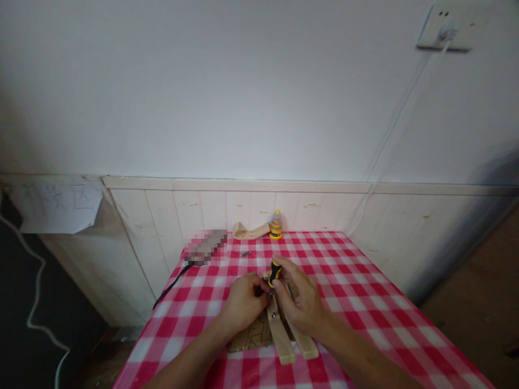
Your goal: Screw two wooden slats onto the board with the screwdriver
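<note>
My right hand (302,302) is closed around the black and yellow handle of a short screwdriver (275,273), held upright with its tip pointing down. Close by on the left, my left hand (245,302) has its fingertips pinched together near the screwdriver's tip; what lies between them is too small to make out. Beneath both hands are two pale wooden strips, the left strip (280,340) and the right strip (307,347). A metal screw (274,315) shows on the left one. The strips rest over a brown patterned board (249,339).
A red-and-white checked cloth (357,302) covers the table. Toward the back lie several small screws (245,253), a curved wooden piece (251,233) and a clear container with yellow cap and base (276,226). A blurred-out object (207,247) with a black strap (170,286) sits back left, before the wall.
</note>
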`<state>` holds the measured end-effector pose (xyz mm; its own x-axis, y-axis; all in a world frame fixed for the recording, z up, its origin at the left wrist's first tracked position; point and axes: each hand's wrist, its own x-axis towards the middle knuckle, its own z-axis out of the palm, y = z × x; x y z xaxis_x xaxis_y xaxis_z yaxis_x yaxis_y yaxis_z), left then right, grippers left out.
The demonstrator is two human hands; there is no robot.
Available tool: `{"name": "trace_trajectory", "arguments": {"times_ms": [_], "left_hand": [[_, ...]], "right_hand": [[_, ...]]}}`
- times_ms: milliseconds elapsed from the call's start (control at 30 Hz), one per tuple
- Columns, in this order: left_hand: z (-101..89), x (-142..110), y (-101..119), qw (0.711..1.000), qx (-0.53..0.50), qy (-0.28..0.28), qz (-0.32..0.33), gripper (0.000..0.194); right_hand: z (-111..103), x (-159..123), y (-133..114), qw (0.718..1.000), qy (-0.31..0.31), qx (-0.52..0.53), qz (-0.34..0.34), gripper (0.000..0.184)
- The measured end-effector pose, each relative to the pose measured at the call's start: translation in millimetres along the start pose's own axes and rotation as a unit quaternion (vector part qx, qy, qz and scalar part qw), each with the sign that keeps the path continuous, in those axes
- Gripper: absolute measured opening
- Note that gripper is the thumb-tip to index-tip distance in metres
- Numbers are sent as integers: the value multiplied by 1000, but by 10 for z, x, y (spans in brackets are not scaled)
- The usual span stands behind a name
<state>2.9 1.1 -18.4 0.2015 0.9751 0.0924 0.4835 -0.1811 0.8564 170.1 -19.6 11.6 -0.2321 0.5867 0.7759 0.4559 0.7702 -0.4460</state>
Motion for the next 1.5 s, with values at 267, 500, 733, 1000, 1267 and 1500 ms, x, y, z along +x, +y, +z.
{"name": "trace_trajectory", "arguments": {"times_ms": [267, 500, 733, 1000, 1267, 1500], "left_hand": [[-1, 7, 4, 1000, 5, -1, 6, 17], [24, 7, -34, 1000, 2, 9, 16, 16], [0, 11, -26, 999, -24, 2, 38, 12], [-24, -3, 46, 997, -63, 2, 32, 7], [-5, 3, 48, 996, -73, 15, 40, 7], [36, 8, -10, 997, -48, 29, 60, 11]], "right_hand": [[21, -11, 57, 1000, 15, 9, 11, 49], [38, -31, 118, 999, 19, -26, -13, 49], [68, -27, 178, 999, 24, -3, -21, 45], [82, -8, 212, 999, 18, 38, 1, 43], [82, 5, 209, 999, 15, 43, -9, 43], [96, -79, 324, 999, 15, 37, 1, 43]]}}
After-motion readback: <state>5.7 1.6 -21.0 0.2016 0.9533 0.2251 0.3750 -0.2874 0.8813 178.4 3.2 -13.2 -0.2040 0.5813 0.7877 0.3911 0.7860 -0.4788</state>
